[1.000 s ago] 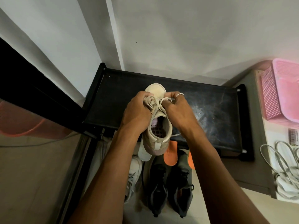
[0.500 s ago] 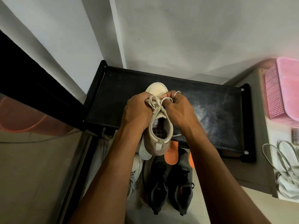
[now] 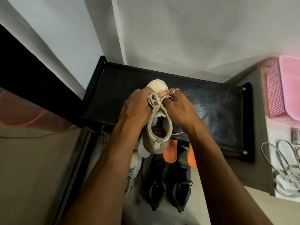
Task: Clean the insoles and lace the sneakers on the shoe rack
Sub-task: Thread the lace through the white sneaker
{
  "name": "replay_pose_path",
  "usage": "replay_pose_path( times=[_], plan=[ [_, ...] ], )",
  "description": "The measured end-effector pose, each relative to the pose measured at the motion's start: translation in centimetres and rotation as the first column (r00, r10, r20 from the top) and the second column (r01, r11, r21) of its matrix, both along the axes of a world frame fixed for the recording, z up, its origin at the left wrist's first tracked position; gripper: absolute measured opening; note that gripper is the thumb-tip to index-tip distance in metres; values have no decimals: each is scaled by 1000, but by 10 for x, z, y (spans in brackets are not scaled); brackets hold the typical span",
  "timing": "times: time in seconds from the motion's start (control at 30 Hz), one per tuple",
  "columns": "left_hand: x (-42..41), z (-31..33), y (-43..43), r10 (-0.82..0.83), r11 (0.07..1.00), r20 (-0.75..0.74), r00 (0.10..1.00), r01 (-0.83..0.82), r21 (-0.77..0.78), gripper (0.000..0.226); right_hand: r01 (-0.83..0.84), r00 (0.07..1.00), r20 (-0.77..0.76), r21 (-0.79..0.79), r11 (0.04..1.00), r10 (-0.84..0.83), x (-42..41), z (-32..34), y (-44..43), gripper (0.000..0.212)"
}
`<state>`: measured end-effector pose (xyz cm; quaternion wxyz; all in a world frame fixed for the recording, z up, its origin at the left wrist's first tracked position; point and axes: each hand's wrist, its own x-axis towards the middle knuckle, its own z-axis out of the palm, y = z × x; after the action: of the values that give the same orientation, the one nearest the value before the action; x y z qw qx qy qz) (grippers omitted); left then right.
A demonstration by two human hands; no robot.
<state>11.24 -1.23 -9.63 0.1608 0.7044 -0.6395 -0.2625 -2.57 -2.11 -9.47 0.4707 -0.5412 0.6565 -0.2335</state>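
Note:
A beige sneaker (image 3: pixel 159 133) lies on the black top of the shoe rack (image 3: pixel 215 111), toe pointing away from me, heel over the front edge. Its beige lace (image 3: pixel 156 101) crosses over the tongue. My left hand (image 3: pixel 136 109) grips the left side of the shoe and pinches the lace. My right hand (image 3: pixel 180 109), with a ring on one finger, pinches the lace on the right side. A perforated insole shows inside the shoe opening.
Below the rack stand a pair of dark grey sneakers (image 3: pixel 168 184), two orange insoles (image 3: pixel 169 153) and a white sneaker (image 3: pixel 134 169). A pink basket (image 3: pixel 282 88) and white sandals (image 3: pixel 285 163) sit to the right. A wall stands close behind the rack.
Both hands stay on the lace at the top of the sneaker, with only small finger movements. The camera view has shifted slightly.

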Motion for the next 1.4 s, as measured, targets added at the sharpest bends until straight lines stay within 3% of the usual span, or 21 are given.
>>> replay_pose_path(
  times=[0.13,0.3,0.53,0.73,0.87,1.03,1.2,1.3,1.4],
  plan=[
    [-3,-1,-2,15,1000,44,999,-15,-5,24,-30,999,23,5,1000,30,-1,0,0,14],
    [0,-5,0,29,991,13,999,-27,-130,20,-20,999,37,0,1000,20,0,0,0,15],
    [0,-7,2,12,985,-21,1000,-16,-173,15,13,997,72,8,1000,-14,1,-1,0,16],
    [3,-5,3,-7,999,-18,1000,6,-44,20,29,996,79,19,999,-30,4,-3,1,15],
    [8,0,-1,143,989,-116,983,-140,40,17,109,988,113,7,994,-109,3,1,0,12],
    [15,19,1,263,961,-170,950,-242,135,40,114,971,205,65,991,-125,-11,23,1,20],
    [16,43,11,152,986,-186,971,-162,-39,29,24,998,-49,6,1000,-24,-22,42,6,41],
    [11,43,19,14,999,-154,988,-21,-40,27,-40,966,-253,23,999,44,-20,45,8,54],
    [6,36,25,-28,1000,-68,997,28,-8,27,-103,921,-375,15,995,101,-13,39,12,47]
  ],
)
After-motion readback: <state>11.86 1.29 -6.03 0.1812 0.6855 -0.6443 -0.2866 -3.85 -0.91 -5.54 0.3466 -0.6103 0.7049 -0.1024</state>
